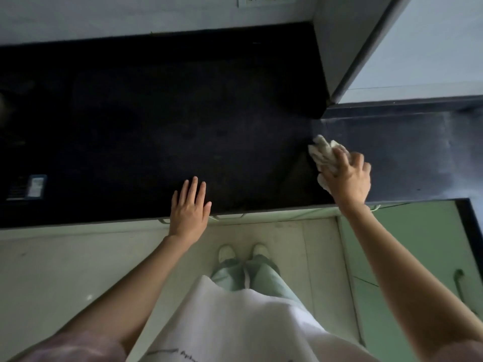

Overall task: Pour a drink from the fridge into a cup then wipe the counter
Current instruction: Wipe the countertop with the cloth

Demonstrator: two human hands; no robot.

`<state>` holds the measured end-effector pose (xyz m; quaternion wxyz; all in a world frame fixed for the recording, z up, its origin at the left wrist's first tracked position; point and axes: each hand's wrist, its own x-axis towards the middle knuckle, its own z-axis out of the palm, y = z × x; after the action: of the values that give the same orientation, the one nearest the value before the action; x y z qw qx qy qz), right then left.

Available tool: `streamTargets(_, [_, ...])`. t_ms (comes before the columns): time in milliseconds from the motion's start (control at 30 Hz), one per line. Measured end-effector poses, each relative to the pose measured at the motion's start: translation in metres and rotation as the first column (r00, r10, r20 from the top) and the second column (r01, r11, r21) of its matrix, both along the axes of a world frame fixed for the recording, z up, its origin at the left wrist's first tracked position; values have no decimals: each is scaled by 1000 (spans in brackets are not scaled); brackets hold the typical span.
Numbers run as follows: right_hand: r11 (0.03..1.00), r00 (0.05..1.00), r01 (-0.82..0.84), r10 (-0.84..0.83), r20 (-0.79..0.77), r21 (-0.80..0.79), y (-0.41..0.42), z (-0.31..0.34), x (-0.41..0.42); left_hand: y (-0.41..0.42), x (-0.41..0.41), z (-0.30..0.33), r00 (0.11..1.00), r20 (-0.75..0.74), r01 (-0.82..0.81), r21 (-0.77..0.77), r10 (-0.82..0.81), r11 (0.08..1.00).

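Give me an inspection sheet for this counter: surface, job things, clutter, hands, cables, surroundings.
Surface: dark counter, paler sheen at right.
Job's things: crumpled pale cloth on the counter; no cup or drink seen.
Clutter: small dark labelled item at left edge.
Hands: right hand grips the cloth; left hand rests flat at the front edge.
Cables: nothing seen.
Surroundings: wall socket above; pale appliance at right; green cabinet door below.

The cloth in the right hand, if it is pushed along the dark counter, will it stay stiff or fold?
The cloth looks crumpled and bunched in the right hand, so it is probably soft and floppy. It likely folds under a push. The counter looks smooth, so it should slide easily.
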<state>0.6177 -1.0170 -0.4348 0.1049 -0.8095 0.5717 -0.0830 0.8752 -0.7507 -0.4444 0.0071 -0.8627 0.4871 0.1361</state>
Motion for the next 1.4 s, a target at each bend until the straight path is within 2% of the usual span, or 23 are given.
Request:
streamTargets(67, [998, 1000, 18, -17, 18, -62, 13, -2, -17, -1, -2, -1, 1000, -10, -19, 5, 19, 1000])
streamTargets(167, [962, 976, -200, 211, 44, -186, 61, -12, -19, -3, -6, -1, 998, -16, -55, 5, 55, 998])
streamTargets(233, [919, 932, -345, 359, 44, -191, 83, -14, -3, -4, -8, -2, 997, -26, -74, -5, 74, 997])
streamTargets(300, [891, 904, -420, 428, 11, -175, 75, -13, 21, -3, -8, -2, 997, -23, -76, -8, 75, 997])
streamTargets(433, [932, 937, -346, 337, -96, -105, -2, -4, 56, -4, -7, -2, 997, -18, -76, -4, 76, 997])
streamTargets(533, [970, 967, -243, 242, -82, -4, -51, 1, 56, -4, -9, -3, 997, -4, -79, 1, 79, 997])
streamTargets(667, [985, 986, -157, 151, -72, -72, -10, -8, 48, -4, -10, -6, 996, -24, -89, -7, 89, 996])
streamTargets(733, [963, 974, -221, 208, -94, -157, 31, -17, 42, -5, -10, -6, 995, -24, -96, -14, 95, 995])
streamTargets(800, [889, 912, -405, 377, -159, -213, 48, -24, 35, -6, -11, -6, 994, -31, -105, -24, 104, 994])
streamTargets(833, [857, 879, -473, 444, -176, -202, 42, -25, 35, -6, -11, -6, 994, -33, -104, -26, 103, 994])
streamTargets(900, [849, 864, -497, 465, -193, -177, 9, -23, 46, -6, -10, -6, 995, -18, -97, -21, 97, 995])
streamTargets(1033, [950, 945, -304, 291, -147, -70, -62, -9, 89, -7, -11, -6, 995, -11, -104, -3, 104, 995])
streamTargets(1133, [964, 963, -251, 239, -121, -88, -43, -8, 105, -8, -12, -6, 993, -6, -114, -6, 114, 993])
streamTargets(1233, [897, 912, -410, 404, -67, -164, 25, -15, 100, -8, -11, -6, 993, -18, -116, -9, 116, 993])
streamTargets(1300, [808, 827, -558, 560, -47, -191, 66, -21, 94, -8, -10, -6, 993, -19, -115, -16, 115, 993])
streamTargets(1367, [722, 747, -659, 662, -66, -210, 76, -24, 94, -7, -10, -7, 993, -25, -115, -21, 114, 993])
streamTargets(1400, [710, 736, -672, 672, -83, -212, 67, -25, 96, -7, -10, -7, 993, -26, -115, -22, 114, 993])
